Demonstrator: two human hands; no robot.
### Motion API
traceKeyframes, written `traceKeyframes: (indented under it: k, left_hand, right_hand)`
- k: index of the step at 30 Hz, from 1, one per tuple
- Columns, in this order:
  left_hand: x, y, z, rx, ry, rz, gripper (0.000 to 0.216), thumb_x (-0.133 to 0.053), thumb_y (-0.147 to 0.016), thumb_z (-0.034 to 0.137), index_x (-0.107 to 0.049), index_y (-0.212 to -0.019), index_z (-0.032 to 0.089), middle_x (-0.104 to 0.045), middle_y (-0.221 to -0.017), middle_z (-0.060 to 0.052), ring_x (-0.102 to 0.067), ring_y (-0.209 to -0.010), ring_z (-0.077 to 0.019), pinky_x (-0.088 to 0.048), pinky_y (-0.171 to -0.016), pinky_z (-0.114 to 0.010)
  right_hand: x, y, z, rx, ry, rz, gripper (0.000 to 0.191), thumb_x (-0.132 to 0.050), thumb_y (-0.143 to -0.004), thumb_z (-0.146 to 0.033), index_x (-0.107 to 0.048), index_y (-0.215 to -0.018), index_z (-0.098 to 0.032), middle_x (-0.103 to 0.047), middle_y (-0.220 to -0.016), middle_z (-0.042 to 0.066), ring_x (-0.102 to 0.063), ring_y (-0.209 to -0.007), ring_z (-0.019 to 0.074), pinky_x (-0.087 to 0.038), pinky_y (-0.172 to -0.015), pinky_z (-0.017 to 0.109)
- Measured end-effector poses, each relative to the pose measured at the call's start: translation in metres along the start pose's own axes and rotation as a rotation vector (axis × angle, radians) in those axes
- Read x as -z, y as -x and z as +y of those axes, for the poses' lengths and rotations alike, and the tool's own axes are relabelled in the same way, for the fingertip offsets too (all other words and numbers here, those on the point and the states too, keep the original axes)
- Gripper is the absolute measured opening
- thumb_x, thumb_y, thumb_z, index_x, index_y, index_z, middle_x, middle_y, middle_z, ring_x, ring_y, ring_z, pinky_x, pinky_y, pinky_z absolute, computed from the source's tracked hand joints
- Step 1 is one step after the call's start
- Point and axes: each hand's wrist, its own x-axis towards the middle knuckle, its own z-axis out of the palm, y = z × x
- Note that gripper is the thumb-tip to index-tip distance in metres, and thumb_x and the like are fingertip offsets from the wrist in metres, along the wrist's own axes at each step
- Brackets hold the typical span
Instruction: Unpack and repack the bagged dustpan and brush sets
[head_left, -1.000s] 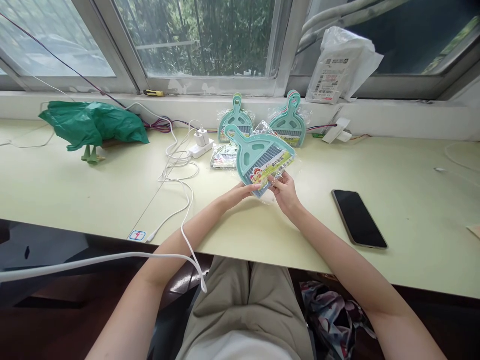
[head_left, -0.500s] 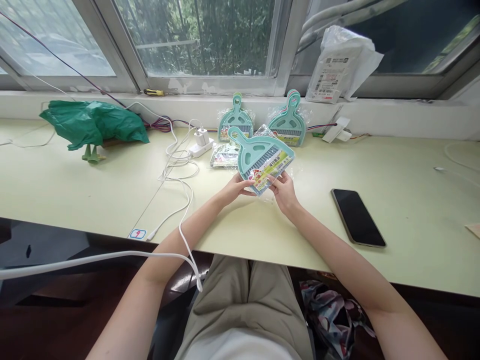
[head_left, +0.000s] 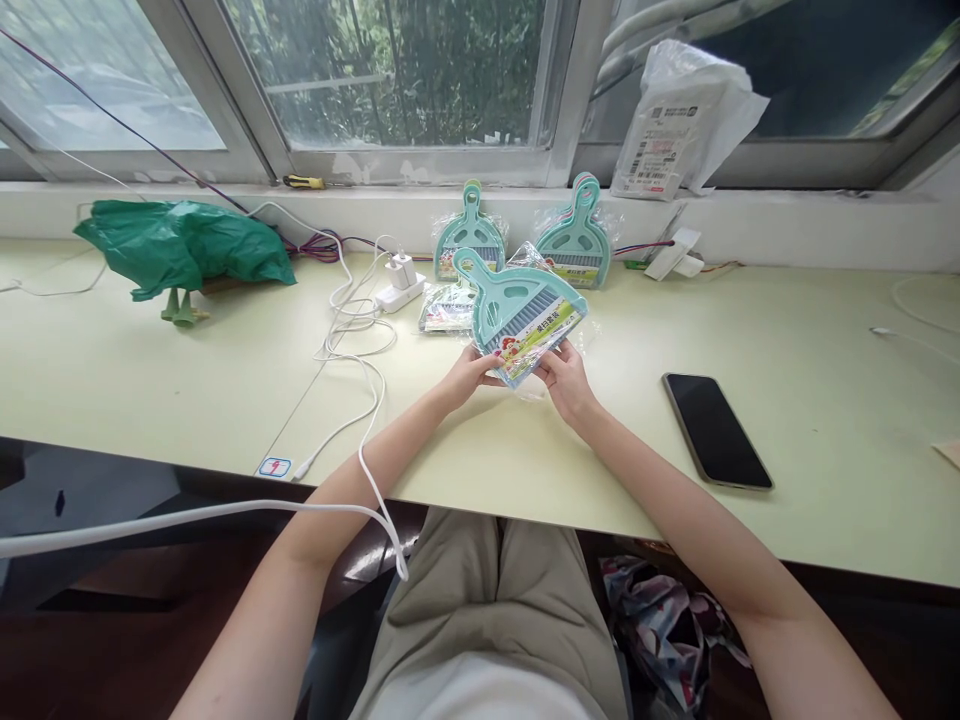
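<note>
I hold a teal mini dustpan-and-brush set (head_left: 517, 310) in clear plastic wrap, tilted with its handle toward the upper left, above the pale table (head_left: 150, 370). My left hand (head_left: 471, 372) pinches its lower left edge and my right hand (head_left: 564, 377) pinches its lower right edge; both are closed on the packet. Two more wrapped teal sets lean against the wall behind: one (head_left: 469, 238) left, one (head_left: 576, 240) right. A flat wrapped packet (head_left: 444, 305) lies on the table just left of the held set.
A black phone (head_left: 715, 430) lies face up at the right. White charging cables (head_left: 352, 340) and a plug (head_left: 401, 275) run across the middle left. A green plastic bag (head_left: 184, 245) sits far left. A white parcel bag (head_left: 675, 125) rests on the window sill.
The held set has shifted slightly away from me and lower toward the table, with both hands following. Nothing else moved.
</note>
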Motion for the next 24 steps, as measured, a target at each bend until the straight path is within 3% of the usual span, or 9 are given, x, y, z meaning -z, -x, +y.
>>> traceKeyframes:
  k: [8, 17, 24]
  left_hand:
    - [-0.0002, 0.0004, 0.0, 0.004, -0.015, -0.009, 0.047, -0.067, -0.066, 0.024, -0.056, -0.111, 0.017, -0.066, -0.112, -0.009, -0.065, -0.095, -0.0227, -0.059, -0.074, -0.04]
    - [0.0005, 0.0004, -0.0029, 0.006, -0.021, -0.026, 0.043, -0.066, -0.067, 0.024, -0.057, -0.108, 0.017, -0.067, -0.11, -0.008, -0.065, -0.095, -0.0227, -0.058, -0.077, -0.042]
    - [0.0006, -0.0001, -0.004, 0.006, -0.029, -0.019, 0.045, -0.066, -0.067, 0.025, -0.056, -0.11, 0.018, -0.066, -0.112, -0.008, -0.065, -0.096, -0.0229, -0.058, -0.078, -0.043]
  right_hand:
    - [-0.0014, -0.0017, -0.0023, -0.032, -0.049, 0.058, 0.027, -0.069, -0.069, -0.03, -0.057, -0.092, -0.024, -0.072, -0.093, -0.002, -0.07, -0.079, 0.0163, -0.059, -0.08, 0.035]
    - [0.0035, -0.0048, 0.0026, -0.022, -0.009, 0.066, 0.029, -0.067, -0.074, -0.041, -0.057, -0.096, -0.024, -0.072, -0.098, 0.0, -0.071, -0.083, 0.0183, -0.059, -0.08, 0.038]
    - [0.0048, -0.006, -0.0012, -0.063, -0.003, 0.055, 0.026, -0.065, -0.075, -0.038, -0.058, -0.096, -0.024, -0.072, -0.095, 0.0, -0.071, -0.081, 0.0185, -0.059, -0.079, 0.037]
